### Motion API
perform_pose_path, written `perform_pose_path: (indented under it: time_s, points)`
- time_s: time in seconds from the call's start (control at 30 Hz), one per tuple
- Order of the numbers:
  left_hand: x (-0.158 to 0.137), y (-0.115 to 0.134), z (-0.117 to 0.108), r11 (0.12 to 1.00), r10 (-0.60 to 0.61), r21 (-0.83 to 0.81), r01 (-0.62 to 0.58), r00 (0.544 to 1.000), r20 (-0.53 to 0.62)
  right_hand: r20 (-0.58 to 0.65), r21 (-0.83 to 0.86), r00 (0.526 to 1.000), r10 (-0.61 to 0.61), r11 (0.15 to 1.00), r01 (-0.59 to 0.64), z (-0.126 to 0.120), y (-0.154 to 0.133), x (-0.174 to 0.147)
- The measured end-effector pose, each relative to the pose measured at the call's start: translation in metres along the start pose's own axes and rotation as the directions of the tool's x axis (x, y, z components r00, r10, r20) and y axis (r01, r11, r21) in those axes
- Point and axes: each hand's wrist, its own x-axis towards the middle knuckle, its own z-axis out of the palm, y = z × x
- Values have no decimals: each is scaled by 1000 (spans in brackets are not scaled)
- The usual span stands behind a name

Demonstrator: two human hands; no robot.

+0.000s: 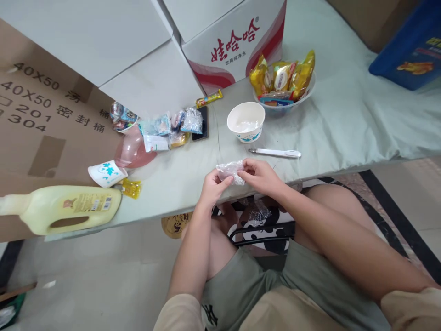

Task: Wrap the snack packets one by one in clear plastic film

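Between my two hands is a crinkled piece of clear plastic wrap, possibly bubble wrap, held over the table's front edge. My left hand pinches its left side with the thumb on top. My right hand grips the right side between thumb and fingers. Just beyond my hands stands a white paper bowl with a blue leaf pattern. A white utility knife lies to the right, near my right hand. Another piece of clear plastic rests below the table edge, near my knees.
A bowl of yellow packaged snacks stands at the back right. Small wrapped packets, a phone, a pink balloon-like object, a tipped paper cup and a yellow jug lie leftward. White cartons line the back.
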Motion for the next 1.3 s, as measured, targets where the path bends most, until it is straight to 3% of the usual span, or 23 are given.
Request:
perform_pose_path:
  time_s: [0.1, 0.23, 0.4, 0.5, 0.6, 0.7, 0.77, 0.87, 0.93, 1.0, 1.07, 1.1, 1.17, 1.23, 1.3]
  points:
    - [4, -3, 5, 1000, 16, -10, -17, 997, -78, -10, 54, 998, 55, 997, -54, -3, -4, 0]
    - [10, -3, 8, 999, 37, -25, -42, 982, -183, -59, -4, 996, 65, 998, -66, -10, -8, 0]
    - [24, 21, 2, 964, 242, 197, -177, 891, -385, -78, -87, 996, 45, 995, -51, -17, -9, -3]
    - [46, 60, 4, 846, 441, 462, -268, 837, -323, -51, -108, 998, 35, 993, -40, -19, -10, -4]
    - [79, 108, 21, 638, 548, 694, -333, 829, -106, -38, -129, 999, 15, 991, -20, -21, -12, -3]
    - [116, 141, 50, 361, 437, 854, -376, 877, 201, -49, -154, 999, 12, 988, -19, -22, -13, -1]
    - [138, 147, 69, 179, 311, 901, -394, 892, 328, -53, -166, 999, 10, 986, -19, -22, -13, 1]
    - [164, 141, 90, -97, -30, 914, -393, 920, 392, -42, -178, 999, -6, 984, -2, -23, -11, 3]
    - [176, 135, 98, -194, -292, 892, -409, 892, 346, -41, -189, 999, -17, 982, 9, -24, -10, 4]
    - [183, 136, 102, -191, -469, 879, -437, 827, 309, -39, -202, 999, -22, 979, 13, -25, -10, 5]
    - [186, 145, 100, -137, -486, 884, -447, 808, 334, -36, -212, 999, -23, 977, 15, -26, -10, 4]
    - [186, 153, 96, -104, -427, 892, -440, 830, 359, -34, -216, 999, -24, 976, 16, -27, -10, 4]
    - [184, 171, 82, -13, -182, 921, -389, 907, 381, -32, -229, 999, -18, 973, 10, -27, -11, 3]
    - [179, 187, 59, 68, 85, 951, -301, 952, 295, -30, -248, 1000, -7, 969, -1, -26, -11, 2]
    - [172, 196, 29, 66, 229, 985, -161, 963, 142, -26, -258, 1000, -8, 966, 1, -23, -10, 1]
